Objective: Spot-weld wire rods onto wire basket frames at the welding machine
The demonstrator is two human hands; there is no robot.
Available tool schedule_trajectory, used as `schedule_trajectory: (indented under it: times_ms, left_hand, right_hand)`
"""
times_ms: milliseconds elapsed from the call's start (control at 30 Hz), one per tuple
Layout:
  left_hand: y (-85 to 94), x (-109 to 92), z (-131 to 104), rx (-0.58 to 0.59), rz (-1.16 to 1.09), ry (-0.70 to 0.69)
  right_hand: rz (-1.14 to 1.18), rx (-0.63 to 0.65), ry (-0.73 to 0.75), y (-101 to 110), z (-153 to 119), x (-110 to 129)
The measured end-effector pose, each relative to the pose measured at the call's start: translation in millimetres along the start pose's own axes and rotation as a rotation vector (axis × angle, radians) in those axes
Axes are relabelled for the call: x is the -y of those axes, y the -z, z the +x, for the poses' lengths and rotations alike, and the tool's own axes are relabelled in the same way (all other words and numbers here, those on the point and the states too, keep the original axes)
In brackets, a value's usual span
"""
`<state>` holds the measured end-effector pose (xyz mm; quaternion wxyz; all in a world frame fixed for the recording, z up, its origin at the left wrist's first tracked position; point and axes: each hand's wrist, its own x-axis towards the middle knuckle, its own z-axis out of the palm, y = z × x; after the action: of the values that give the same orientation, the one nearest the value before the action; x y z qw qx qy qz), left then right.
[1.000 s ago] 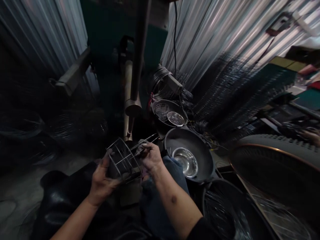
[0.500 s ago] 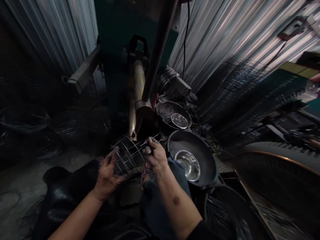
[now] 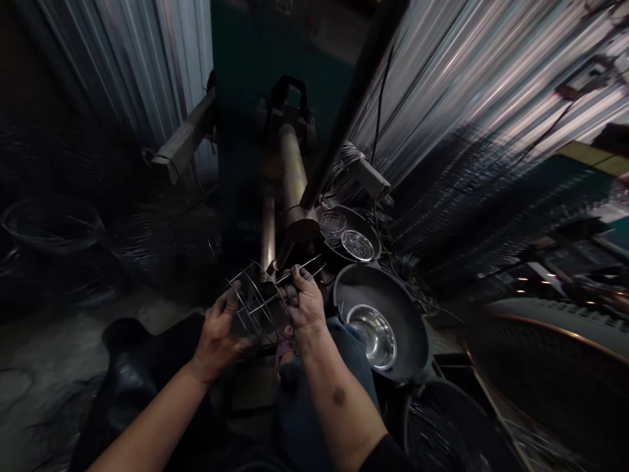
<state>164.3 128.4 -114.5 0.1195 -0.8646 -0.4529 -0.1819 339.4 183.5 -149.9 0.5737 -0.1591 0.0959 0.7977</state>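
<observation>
Here my left hand [image 3: 219,334] grips the near, left side of a small wire cage [image 3: 255,305], fingers curled around its curved ribs, thumb up against the rim. My right hand [image 3: 305,303] is closed on the cage's right side, pinching a couple of thin straight wires [image 3: 307,265] that stick out past my fingertips toward the upper right. The cage sits between both hands, held in the air above my lap, its far edge just beside the tip of the machine's copper-coloured arm [image 3: 289,177], which slopes down toward it from the green machine body [image 3: 246,98]; whether wire and tip actually touch I cannot tell, the light is too dim there.

Just to the right of my right hand lies a dark round pan [image 3: 407,328] with a shiny steel bowl [image 3: 372,326] inside it. Beyond that, nearer the machine, a second dark pan [image 3: 368,226] holds a few finished wire pieces [image 3: 358,242]. A large tyre-like ring [image 3: 555,328] fills the right edge, well apart from my hands. Corrugated metal sheeting [image 3: 466,72] stands behind everything, and coils of dark wire [image 3: 54,223] lie off to the left on the floor
</observation>
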Motion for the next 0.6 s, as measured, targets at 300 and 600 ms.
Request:
schedule_trajectory:
  times_ms: [300,600]
  left_hand:
    - [-0.9,4,12,-0.016,0.010,-0.049]
    - [-4.7,10,19,0.004,-0.023,-0.036]
  right_hand:
    - [-0.061,0.015,-0.004,-6,8,5]
    - [-0.078,0.071,0.019,-7,16,10]
